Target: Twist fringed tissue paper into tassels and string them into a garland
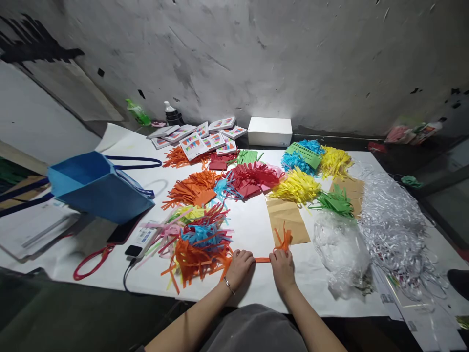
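Observation:
Near the table's front edge, my left hand [240, 266] and my right hand [282, 266] are both closed on one orange paper tassel [262, 260]. Between them its middle runs as a narrow, tight band. Fringed strips fan out beyond my right fingers, and the other end passes under my left hand. Just left of my left hand lies a pile of orange fringed paper [200, 256] with blue fringed paper [205, 233] on top. A brown paper sheet [287, 217] lies flat beyond my right hand.
Yellow fringe [296, 186], red fringe [252, 176] and green fringe [335, 201] lie farther back. To the right are a clear plastic bag [340, 249] and a heap of white string [392, 215]. A blue bag [95, 186], red scissors [93, 264] and a white box [270, 131] stand or lie around.

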A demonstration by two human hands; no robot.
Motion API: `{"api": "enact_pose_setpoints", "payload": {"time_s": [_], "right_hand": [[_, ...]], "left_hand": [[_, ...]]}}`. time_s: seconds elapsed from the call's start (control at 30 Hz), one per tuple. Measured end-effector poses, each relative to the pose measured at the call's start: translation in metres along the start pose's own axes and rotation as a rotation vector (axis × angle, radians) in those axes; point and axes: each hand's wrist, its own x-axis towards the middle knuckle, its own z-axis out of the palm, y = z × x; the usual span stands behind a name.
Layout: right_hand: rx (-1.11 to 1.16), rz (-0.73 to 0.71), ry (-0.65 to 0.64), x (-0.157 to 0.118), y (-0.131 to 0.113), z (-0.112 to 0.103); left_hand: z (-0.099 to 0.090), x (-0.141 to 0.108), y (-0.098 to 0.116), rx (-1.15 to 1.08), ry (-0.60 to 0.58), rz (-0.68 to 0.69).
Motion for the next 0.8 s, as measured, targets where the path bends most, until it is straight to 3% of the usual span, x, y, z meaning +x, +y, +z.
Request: {"api": "enact_pose_setpoints", "payload": {"time_s": [0.3, 0.67, 0.8], "right_hand": [[0.054, -0.183, -0.038, 0.0, -0.017, 0.003], [0.081, -0.199, -0.028, 0.004, -0.026, 0.01], [0.085, -0.187, -0.004, 0.0, -0.015, 0.006]], "left_hand": [[-0.001, 0.009, -0.007, -0.032, -0.04, 0.065], [0.001, 0.008, -0.005, -0.101, 0.006, -0.013], [-0.002, 0.007, -0.006, -0.122, 0.01, -0.053]]}}
